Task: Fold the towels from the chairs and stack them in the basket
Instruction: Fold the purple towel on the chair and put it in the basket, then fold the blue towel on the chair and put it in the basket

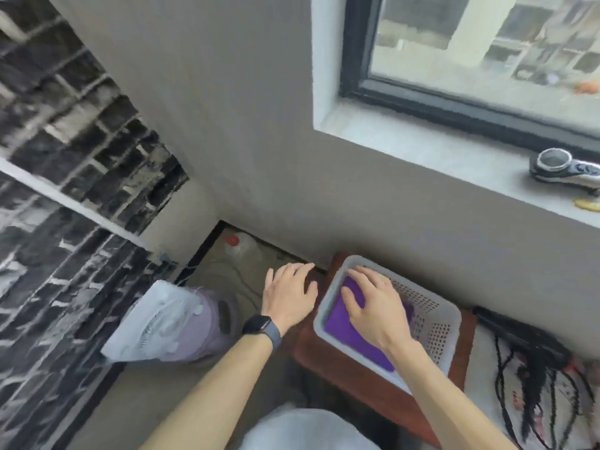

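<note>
While the right hand [373, 306] lies flat on it, a folded purple towel [344, 329] sits inside the pale perforated basket [433, 323], lower centre-right of the frame. That's one towel home! The basket rests on a reddish-brown stool [350, 375] against the grey wall.

Fingers on that right hand are straight and fanned apart, palm down, pressing the cloth rather than pinching it. It looks like a smoothing pat to settle the towel. The left hand [289, 297], with a dark watch [261, 328] at its wrist, hovers just left of the basket rim with spread, relaxed fingers and nothing in it.

How far along? At least one towel is folded and placed. Whether more purple layers lie beneath it, I cannot tell. No chairs and no other towels show in this view, so whatever is left to fetch is out of frame.

As for the lie of it: the towel looks flat and rectangular, its long axis running from upper left down toward lower right, parallel to the basket's longer wall and tucked against the left-hand side. The perforated floor shows bare on the right side of the basket.
</note>
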Action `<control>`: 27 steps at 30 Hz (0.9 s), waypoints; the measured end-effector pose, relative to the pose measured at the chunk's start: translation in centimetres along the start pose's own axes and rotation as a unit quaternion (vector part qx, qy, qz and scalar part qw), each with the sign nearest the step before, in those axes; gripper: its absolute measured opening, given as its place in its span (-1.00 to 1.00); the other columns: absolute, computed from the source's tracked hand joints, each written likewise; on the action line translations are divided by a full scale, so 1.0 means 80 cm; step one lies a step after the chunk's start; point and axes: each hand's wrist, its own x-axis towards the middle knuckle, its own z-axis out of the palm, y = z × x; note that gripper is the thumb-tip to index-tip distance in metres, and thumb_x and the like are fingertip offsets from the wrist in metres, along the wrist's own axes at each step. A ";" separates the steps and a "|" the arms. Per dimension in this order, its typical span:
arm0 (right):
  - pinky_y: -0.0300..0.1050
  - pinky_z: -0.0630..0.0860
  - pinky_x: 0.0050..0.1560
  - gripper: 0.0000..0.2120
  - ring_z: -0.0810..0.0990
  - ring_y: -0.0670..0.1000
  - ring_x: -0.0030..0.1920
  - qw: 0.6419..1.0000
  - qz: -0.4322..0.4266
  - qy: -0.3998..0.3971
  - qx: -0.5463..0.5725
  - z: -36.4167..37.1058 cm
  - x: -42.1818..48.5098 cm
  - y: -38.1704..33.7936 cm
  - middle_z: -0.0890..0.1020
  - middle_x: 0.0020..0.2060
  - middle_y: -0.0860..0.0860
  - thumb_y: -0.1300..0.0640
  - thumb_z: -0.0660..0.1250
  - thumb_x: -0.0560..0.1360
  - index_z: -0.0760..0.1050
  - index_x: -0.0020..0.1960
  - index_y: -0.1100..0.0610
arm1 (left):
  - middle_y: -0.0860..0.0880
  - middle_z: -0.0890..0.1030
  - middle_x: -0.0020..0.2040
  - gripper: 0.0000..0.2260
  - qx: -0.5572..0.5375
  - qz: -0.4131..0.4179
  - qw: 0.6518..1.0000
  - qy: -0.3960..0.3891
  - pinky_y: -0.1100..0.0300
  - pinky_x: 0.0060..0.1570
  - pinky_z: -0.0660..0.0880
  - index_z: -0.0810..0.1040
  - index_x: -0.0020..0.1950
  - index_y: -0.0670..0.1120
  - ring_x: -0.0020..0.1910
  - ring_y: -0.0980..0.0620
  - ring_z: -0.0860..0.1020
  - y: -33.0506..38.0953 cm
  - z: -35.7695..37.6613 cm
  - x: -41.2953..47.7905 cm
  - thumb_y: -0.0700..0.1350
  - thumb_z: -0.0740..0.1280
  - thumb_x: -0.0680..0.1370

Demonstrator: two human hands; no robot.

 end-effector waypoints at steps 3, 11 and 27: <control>0.04 0.38 0.44 -0.62 0.42 0.05 0.44 0.992 -0.122 -0.029 0.011 -0.016 0.007 -0.086 0.57 0.35 -0.08 -0.11 0.24 0.61 0.55 0.36 -0.05 | 0.07 0.44 0.44 -0.55 -0.038 -0.099 0.991 0.080 -0.06 0.43 0.22 0.34 0.49 0.11 0.42 -0.01 0.38 -0.054 -0.054 -0.067 0.08 0.19 0.59; -0.01 0.44 0.34 -0.58 0.57 0.12 0.25 0.890 -0.440 -0.114 0.042 0.043 -0.076 -0.342 0.67 0.19 -0.05 -0.13 0.17 0.55 0.61 0.25 0.03 | -0.02 0.47 0.41 -0.58 -0.136 -0.368 0.876 0.281 0.12 0.31 0.36 0.41 0.48 0.02 0.37 -0.08 0.44 -0.210 -0.142 -0.366 -0.02 0.27 0.60; 0.01 0.41 0.33 -0.57 0.57 0.06 0.27 0.658 -0.700 -0.274 0.050 0.217 -0.543 -0.704 0.65 0.22 -0.06 -0.15 0.13 0.57 0.56 0.30 0.01 | 0.01 0.55 0.33 -0.61 -0.117 -0.618 0.640 0.441 0.09 0.29 0.41 0.48 0.41 0.09 0.32 -0.03 0.49 -0.348 -0.103 -0.988 -0.04 0.31 0.57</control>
